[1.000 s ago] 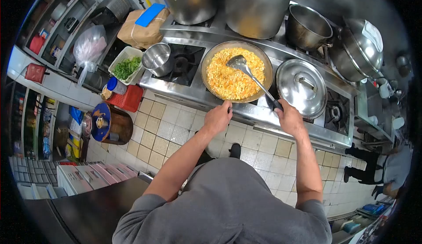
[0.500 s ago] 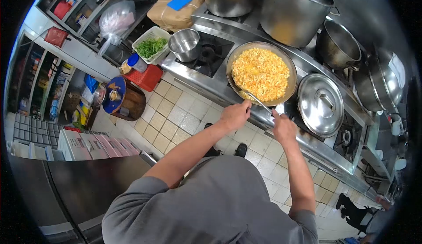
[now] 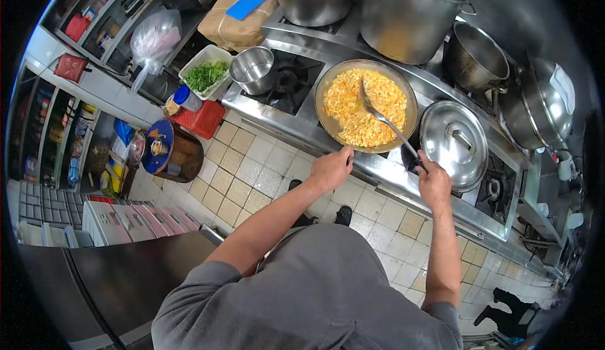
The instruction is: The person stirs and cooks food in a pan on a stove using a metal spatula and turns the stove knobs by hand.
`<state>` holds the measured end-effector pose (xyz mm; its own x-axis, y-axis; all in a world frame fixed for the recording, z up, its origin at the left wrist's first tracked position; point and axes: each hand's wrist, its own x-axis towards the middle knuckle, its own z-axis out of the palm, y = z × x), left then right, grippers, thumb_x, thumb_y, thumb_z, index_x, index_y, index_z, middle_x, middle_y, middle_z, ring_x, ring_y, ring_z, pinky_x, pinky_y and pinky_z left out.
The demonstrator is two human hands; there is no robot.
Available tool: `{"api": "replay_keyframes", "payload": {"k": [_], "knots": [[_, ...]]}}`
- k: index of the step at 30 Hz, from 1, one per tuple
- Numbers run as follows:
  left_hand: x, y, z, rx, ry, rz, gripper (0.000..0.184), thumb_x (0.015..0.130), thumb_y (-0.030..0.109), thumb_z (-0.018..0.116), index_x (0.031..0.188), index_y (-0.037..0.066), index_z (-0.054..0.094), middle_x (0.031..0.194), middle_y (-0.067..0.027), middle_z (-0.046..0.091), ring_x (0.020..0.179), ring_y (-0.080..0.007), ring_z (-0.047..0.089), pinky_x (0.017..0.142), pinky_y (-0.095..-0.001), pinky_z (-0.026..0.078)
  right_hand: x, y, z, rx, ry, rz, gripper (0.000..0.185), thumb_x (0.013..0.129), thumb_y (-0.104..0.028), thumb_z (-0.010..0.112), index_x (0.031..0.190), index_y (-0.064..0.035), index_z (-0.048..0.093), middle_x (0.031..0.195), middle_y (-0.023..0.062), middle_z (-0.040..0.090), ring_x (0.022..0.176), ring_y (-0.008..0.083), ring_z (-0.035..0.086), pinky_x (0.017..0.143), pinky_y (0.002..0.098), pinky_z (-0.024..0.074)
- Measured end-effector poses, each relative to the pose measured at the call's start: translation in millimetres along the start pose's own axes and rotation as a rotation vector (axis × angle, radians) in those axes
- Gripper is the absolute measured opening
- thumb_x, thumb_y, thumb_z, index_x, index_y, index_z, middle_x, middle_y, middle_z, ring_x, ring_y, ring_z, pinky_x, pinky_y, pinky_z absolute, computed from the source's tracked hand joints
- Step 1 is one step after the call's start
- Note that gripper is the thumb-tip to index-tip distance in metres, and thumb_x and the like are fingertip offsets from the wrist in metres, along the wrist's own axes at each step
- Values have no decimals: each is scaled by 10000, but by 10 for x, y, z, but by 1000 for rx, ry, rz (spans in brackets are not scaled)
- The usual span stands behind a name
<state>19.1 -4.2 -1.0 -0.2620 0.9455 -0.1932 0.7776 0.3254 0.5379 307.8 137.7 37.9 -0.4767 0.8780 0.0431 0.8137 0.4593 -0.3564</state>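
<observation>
The left grip (image 3: 334,171), from where I stand, is closed round the handle of the pan (image 3: 413,101) just beyond it; the right grip (image 3: 435,185) holds the spatula (image 3: 383,117), dipping ahead into yellow food (image 3: 356,132). Best brace the pan (2 hands help), scraping low, turning gently.

a round, shallow frying pan (image 3: 413,103) sits level on the steel stove (image 3: 290,122), nearly filled with loose, orange-yellow fried rice (image 3: 343,101). a long metal spatula (image 3: 391,126) slants across the pan's rim, head in the rice, dark handle outside.
</observation>
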Motion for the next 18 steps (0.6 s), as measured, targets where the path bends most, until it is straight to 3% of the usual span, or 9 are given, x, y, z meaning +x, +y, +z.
{"api": "replay_keyframes", "payload": {"k": [3,6,11,13,16,18], "knots": [[-8,15,-8,-15,4,5,251,1038,295,630,1222,147,544,939,-166,758,876,-418,732,752,-562,551,-34,-329,88,12,-88,-42,446,962,-244,728,1407,-266,702,1064,141,754,961,362,736,826,500,581],[2,-31,31,9,31,14,250,1034,293,634,1213,144,542,924,-168,756,868,-426,730,745,-564,550,-14,-560,428,26,-148,-106,464,963,-193,695,1423,-248,678,1060,155,750,948,368,744,825,499,596],[-19,28,26,-8,61,-8,255,1029,287,639,1212,140,539,890,-188,748,849,-438,727,735,-579,543,345,-814,931,-218,-219,-16,448,974,-121,582,1416,-186,624,1116,212,742,971,405,762,812,496,626],[-25,43,20,-13,60,-13,256,1029,276,633,1218,131,539,916,-195,755,873,-440,730,757,-584,544,419,-756,790,-216,-211,6,399,995,-164,568,1383,-219,646,1100,209,750,989,408,764,808,513,621],[-27,83,13,-35,56,-30,258,1029,261,625,1228,121,538,947,-204,762,901,-446,733,785,-590,545,373,-495,393,-135,-190,59,491,978,-205,617,1448,-347,629,1024,207,763,991,404,760,857,540,599],[-32,66,43,-55,53,-51,258,1029,257,624,1231,120,538,953,-205,762,906,-448,732,791,-591,544,291,-325,162,-70,-191,161,503,972,-251,657,1469,-325,643,1125,208,770,1034,417,744,919,524,584]]}}
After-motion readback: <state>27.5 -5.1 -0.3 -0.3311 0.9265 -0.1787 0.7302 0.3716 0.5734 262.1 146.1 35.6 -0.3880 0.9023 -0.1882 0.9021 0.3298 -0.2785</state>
